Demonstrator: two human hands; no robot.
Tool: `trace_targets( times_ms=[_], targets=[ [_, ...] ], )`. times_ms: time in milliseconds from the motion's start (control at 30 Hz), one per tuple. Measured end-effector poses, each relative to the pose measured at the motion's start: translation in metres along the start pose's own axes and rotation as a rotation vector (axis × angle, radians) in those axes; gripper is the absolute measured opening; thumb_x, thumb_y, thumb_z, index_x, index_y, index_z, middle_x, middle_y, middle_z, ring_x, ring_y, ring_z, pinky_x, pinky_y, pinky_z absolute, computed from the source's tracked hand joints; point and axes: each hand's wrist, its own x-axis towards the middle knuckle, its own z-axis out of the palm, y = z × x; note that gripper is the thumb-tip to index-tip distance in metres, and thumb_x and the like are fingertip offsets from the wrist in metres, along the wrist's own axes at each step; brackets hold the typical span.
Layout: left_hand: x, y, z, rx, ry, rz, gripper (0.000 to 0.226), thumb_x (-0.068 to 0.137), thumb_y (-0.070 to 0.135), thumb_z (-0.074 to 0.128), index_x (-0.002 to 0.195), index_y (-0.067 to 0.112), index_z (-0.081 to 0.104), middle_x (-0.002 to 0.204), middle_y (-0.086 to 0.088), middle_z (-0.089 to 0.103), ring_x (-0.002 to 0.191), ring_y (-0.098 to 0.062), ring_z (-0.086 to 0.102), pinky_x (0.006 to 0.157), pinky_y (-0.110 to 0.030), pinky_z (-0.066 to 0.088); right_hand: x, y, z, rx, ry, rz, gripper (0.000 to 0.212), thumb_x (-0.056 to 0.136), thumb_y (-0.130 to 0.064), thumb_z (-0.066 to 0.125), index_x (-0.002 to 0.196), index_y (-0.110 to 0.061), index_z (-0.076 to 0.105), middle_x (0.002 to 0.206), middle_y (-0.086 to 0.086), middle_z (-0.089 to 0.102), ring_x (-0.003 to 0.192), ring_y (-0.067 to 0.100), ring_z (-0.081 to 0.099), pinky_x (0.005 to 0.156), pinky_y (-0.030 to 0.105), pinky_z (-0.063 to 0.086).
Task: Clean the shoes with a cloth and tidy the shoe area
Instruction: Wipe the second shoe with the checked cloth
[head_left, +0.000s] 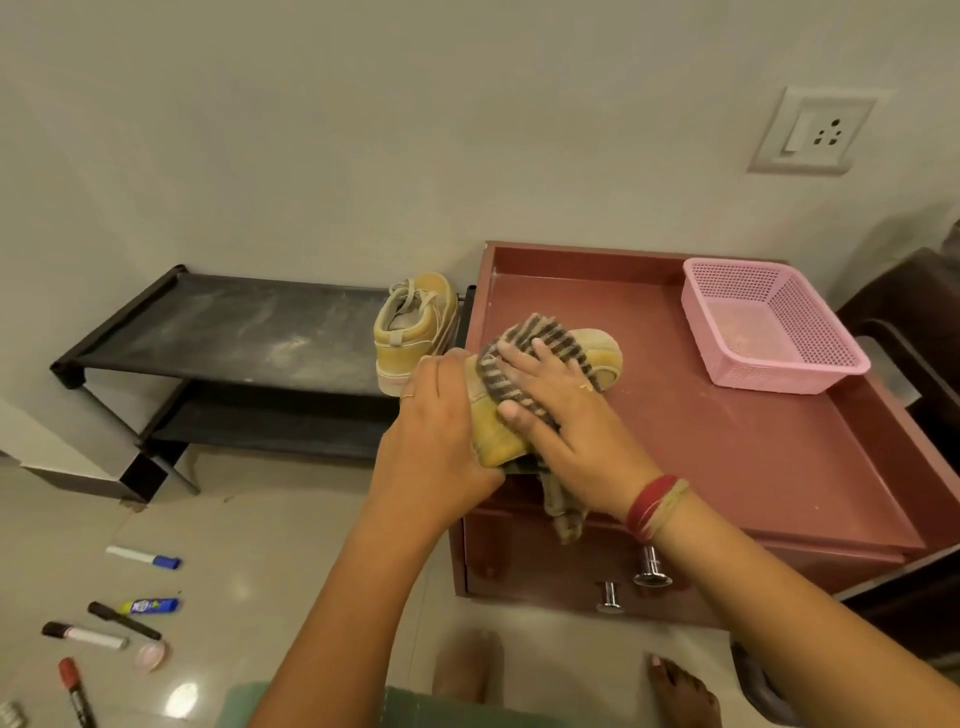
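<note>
A tan shoe (496, 431) lies on its side at the left edge of the maroon cabinet top (727, 441). My left hand (436, 431) grips its heel end. My right hand (566, 410) presses a striped grey-and-beige cloth (524, 343) flat over the shoe, thumb tucked under the cloth's edge; a tail of cloth hangs over the cabinet front. The matching second shoe (413, 327) stands upright on the right end of the dusty black shoe rack (234, 332).
An empty pink plastic basket (769, 322) sits at the back right of the cabinet top. Markers (83, 635), a small tube (150, 606) and a round lid (151, 654) lie scattered on the tiled floor at left. A dark chair (914, 322) stands at right. My bare feet are below.
</note>
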Motion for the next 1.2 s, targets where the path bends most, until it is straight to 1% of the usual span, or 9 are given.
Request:
trace_targets(
  times_ms=[167,333,500,633,800,933,1000,1100,1200],
  targets=[
    [0.004,-0.001,-0.003,-0.032,-0.010,-0.009,0.089,0.062,0.024,0.078,0.137,0.016,0.031,0.127,0.002,0.037,0.123,-0.019,0.037,0.075,-0.027,0.041,0.007,0.018,-0.014,-0.154,0.161,0.250,0.052,0.096,-0.054,0.030,0.142,-0.032,0.034,0.151,-0.015,0.026,0.145,0.013,0.011,0.118,0.039,0.003],
    [0.004,-0.004,-0.003,-0.087,-0.039,0.000,0.084,0.064,0.017,0.075,0.135,0.015,0.031,0.127,0.003,0.036,0.131,-0.026,0.035,0.092,-0.037,0.046,-0.005,-0.009,0.004,-0.054,-0.022,-0.026,0.051,0.094,-0.053,0.031,0.142,-0.034,0.035,0.148,-0.022,0.025,0.141,0.004,0.009,0.117,0.034,0.002],
    [0.005,-0.001,-0.004,-0.042,-0.034,-0.015,0.087,0.060,0.022,0.079,0.133,0.022,0.031,0.126,0.006,0.036,0.131,-0.022,0.034,0.075,-0.027,0.041,0.005,0.003,-0.009,-0.083,0.161,0.215,0.058,0.090,-0.056,0.027,0.142,-0.031,0.037,0.150,-0.014,0.031,0.144,0.011,0.010,0.118,0.045,0.012],
    [0.004,-0.004,-0.003,-0.074,-0.024,-0.009,0.088,0.060,0.020,0.078,0.136,0.019,0.031,0.127,0.004,0.039,0.131,-0.023,0.037,0.082,-0.033,0.049,-0.001,-0.008,0.004,-0.024,0.028,0.012,0.055,0.092,-0.056,0.028,0.141,-0.032,0.037,0.150,-0.017,0.031,0.140,0.003,0.010,0.116,0.035,0.004],
    [0.004,-0.005,-0.003,-0.049,-0.040,-0.005,0.086,0.060,0.021,0.078,0.133,0.022,0.032,0.123,0.005,0.038,0.127,-0.021,0.037,0.077,-0.033,0.048,0.002,0.008,-0.009,-0.138,0.171,0.208,0.052,0.095,-0.054,0.031,0.139,-0.029,0.042,0.149,-0.014,0.033,0.144,0.012,0.014,0.117,0.041,0.014],
    [0.004,-0.003,-0.002,-0.047,-0.073,-0.039,0.094,0.063,0.013,0.076,0.141,0.021,0.024,0.131,0.004,0.029,0.124,-0.018,0.029,0.086,-0.026,0.036,-0.008,-0.004,-0.002,-0.098,0.038,0.013,0.057,0.091,-0.058,0.027,0.140,-0.033,0.040,0.148,-0.016,0.034,0.142,0.010,0.019,0.116,0.036,0.011],
    [0.004,0.002,0.001,0.015,-0.086,-0.068,0.104,0.065,0.016,0.077,0.147,0.025,0.014,0.137,0.000,0.022,0.128,-0.022,0.024,0.091,-0.032,0.040,-0.006,0.009,-0.010,-0.145,0.075,0.076,0.059,0.090,-0.060,0.025,0.140,-0.032,0.041,0.149,-0.016,0.034,0.142,0.010,0.020,0.116,0.037,0.012],
    [0.005,0.010,0.006,0.117,-0.085,-0.105,0.109,0.065,0.026,0.080,0.148,0.025,0.010,0.147,-0.003,0.012,0.138,-0.033,0.017,0.104,-0.052,0.038,-0.002,0.037,-0.028,0.021,0.214,0.305,0.065,0.087,-0.062,0.026,0.138,-0.027,0.045,0.145,-0.006,0.043,0.137,0.016,0.033,0.116,0.044,0.022],
    [0.008,0.023,0.011,0.209,-0.077,-0.179,0.117,0.061,0.054,0.079,0.148,0.020,0.009,0.153,-0.006,0.005,0.144,-0.036,0.007,0.109,-0.060,0.028,0.000,0.050,-0.035,0.053,0.348,0.398,0.074,0.083,-0.067,0.024,0.137,-0.022,0.047,0.141,-0.001,0.048,0.133,0.020,0.040,0.109,0.047,0.033]
  ],
)
